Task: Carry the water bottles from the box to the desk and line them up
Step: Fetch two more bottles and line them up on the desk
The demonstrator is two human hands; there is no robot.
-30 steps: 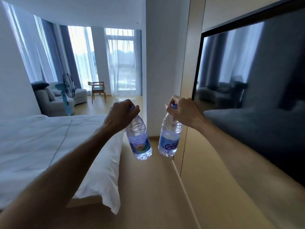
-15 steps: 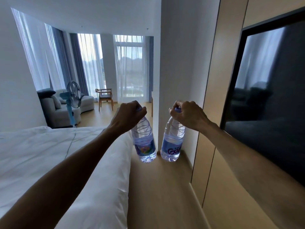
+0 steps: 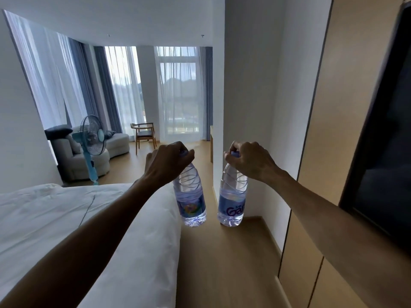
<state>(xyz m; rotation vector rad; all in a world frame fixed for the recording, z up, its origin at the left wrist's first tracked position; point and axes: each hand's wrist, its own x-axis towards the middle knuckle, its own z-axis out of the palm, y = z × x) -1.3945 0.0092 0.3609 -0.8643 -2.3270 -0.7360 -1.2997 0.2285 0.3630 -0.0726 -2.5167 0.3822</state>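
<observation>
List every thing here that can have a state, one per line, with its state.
left hand: grips left bottle by its cap end
right hand: grips right bottle by its cap end
left bottle: capped, hanging in the air, tilted
right bottle: capped, hanging in the air, near upright
fan: standing upright
curtains: sheers drawn

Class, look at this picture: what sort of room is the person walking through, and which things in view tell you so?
Probably a hotel room or bedroom suite: a bed with white bedding, a grey upholstered sofa beside a blue standing fan, and a dark wall-mounted screen.
</observation>
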